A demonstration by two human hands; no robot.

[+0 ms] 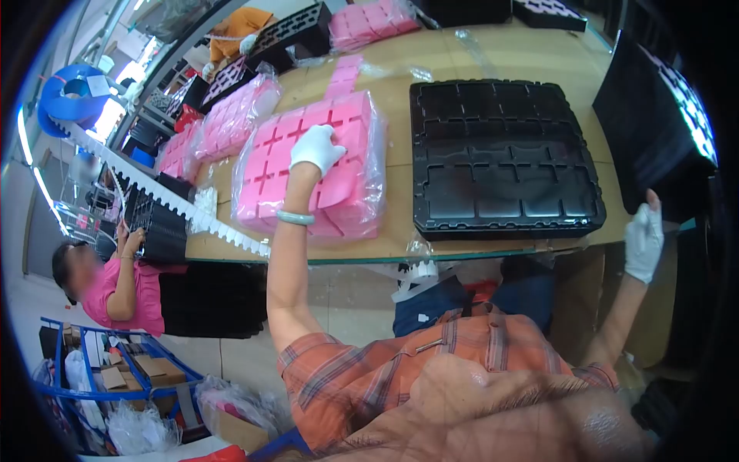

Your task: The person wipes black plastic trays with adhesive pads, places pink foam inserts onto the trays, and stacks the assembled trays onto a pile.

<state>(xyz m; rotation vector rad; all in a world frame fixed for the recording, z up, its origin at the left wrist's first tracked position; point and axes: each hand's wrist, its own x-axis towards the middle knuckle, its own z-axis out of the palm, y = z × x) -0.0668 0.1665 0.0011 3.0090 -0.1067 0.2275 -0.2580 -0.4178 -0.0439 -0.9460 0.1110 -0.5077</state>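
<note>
My left hand (pixel 317 148), in a white glove with bare fingertips, is curled on top of a stack of pink slotted foam sheets (pixel 269 185) in clear plastic. Its fingers pinch the top sheet, whose near edge is bent up. On the right, my right hand (pixel 643 240), also gloved, has its fingers together at the near lower corner of a tall black box (pixel 647 131) with a white-and-black slotted top. Between the hands lies a black plastic tray (pixel 504 158) with moulded compartments.
More wrapped pink foam (pixel 239 115) and black boxes (pixel 292 35) line the far and left sides of the table (pixel 392 223). A co-worker in pink (pixel 135 292) is at the left, and another in orange (pixel 239 35) is across. A blue rack (pixel 115 393) stands lower left.
</note>
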